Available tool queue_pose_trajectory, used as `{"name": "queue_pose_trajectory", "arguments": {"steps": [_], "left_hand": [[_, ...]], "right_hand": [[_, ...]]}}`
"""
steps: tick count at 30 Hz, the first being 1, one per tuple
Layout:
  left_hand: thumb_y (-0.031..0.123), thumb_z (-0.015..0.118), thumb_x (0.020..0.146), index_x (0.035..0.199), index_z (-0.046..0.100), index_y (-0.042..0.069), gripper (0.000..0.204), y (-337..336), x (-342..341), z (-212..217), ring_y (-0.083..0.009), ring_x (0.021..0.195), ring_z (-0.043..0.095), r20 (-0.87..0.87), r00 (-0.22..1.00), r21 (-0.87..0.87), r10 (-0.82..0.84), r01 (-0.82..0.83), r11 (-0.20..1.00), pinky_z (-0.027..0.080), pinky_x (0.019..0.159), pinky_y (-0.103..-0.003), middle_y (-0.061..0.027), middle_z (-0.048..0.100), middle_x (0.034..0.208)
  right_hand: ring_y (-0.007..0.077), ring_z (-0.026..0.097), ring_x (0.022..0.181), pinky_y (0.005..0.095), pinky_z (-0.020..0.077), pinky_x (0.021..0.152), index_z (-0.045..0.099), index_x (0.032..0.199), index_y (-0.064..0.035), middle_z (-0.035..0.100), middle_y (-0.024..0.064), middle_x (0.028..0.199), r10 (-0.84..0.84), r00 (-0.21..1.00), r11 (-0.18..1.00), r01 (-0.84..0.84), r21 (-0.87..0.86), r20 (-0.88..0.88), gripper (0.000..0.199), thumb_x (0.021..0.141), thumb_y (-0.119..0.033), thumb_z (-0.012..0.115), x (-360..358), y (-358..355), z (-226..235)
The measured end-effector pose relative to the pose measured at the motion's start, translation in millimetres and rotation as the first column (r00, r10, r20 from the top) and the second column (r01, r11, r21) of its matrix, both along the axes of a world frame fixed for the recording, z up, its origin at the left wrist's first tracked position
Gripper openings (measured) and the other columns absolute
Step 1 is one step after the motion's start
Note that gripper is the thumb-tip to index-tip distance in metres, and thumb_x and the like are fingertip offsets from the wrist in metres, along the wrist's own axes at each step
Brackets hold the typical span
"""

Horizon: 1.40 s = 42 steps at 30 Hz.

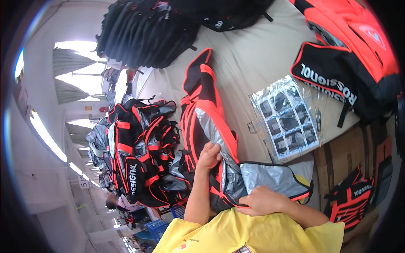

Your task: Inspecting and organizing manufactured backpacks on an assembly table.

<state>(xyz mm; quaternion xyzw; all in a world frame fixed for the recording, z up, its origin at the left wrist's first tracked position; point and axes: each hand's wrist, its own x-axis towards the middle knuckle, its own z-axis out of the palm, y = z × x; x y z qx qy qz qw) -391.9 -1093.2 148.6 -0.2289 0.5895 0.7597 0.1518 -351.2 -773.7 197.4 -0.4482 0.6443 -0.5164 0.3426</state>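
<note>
Orange backpack [358, 38] cut off at upper-right rim

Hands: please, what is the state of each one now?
Left hand: closed on the bag's silver lining.
Right hand: closed on the bag's red-trimmed edge.

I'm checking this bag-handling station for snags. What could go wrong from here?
The left hand and right hand hold the open bag by its silver lining; a hard tug might tear it. The plastic-sleeved sheet lies close and could get swept off the table.
</note>
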Motion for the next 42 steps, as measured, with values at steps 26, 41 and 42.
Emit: {"name": "queue_pose_trajectory", "arguments": {"steps": [26, 41, 42], "left_hand": [[0.005, 0.076, 0.065, 0.088, 0.066, 0.007, 0.025, 114.5, 67.4, 71.7, -0.0338, 0.108, 0.064, -0.049, 0.552, -0.988, -0.832, 0.097, 0.122, 0.053, 0.087, -0.046, -0.0094, 0.067, 0.113], [0.01, 0.069, 0.081, 0.117, 0.074, 0.007, 0.036, 127.8, 126.3, 67.0, -0.0252, 0.095, 0.066, -0.075, 0.556, -0.997, -0.828, -0.046, 0.06, 0.056, 0.085, -0.039, -0.007, 0.066, 0.106], [0.012, 0.07, 0.08, 0.115, 0.074, 0.008, 0.035, 129.9, 126.9, 63.8, -0.0243, 0.093, 0.067, -0.083, 0.56, -0.996, -0.824, -0.082, 0.044, 0.057, 0.086, -0.038, -0.0057, 0.065, 0.105]], "right_hand": [[0.0295, 0.066, 0.132, 0.0449, 0.0545, 0.11, 0.037, 0.163, 0.002, 0.056, 0.0195, 0.155, -0.508, 0.477, 0.861, 0.277, 0.425, 0.718, 0.074, 0.105, -0.027, 0.073, 20.9, 152.8, -96.6], [0.0108, 0.072, 0.091, 0.029, 0.058, 0.085, 0.074, 0.123, 0.0048, 0.078, 0.0052, 0.105, -0.466, 0.27, 0.796, 0.545, 0.265, 0.843, 0.028, 0.101, -0.011, 0.072, -141.6, 135.9, -117.4], [0.01, 0.071, 0.092, 0.0282, 0.0572, 0.085, 0.073, 0.125, 0.0046, 0.078, 0.0044, 0.105, -0.469, 0.315, 0.804, 0.538, 0.252, 0.825, 0.029, 0.101, -0.011, 0.072, -142.9, 136.6, -116.7]]}}
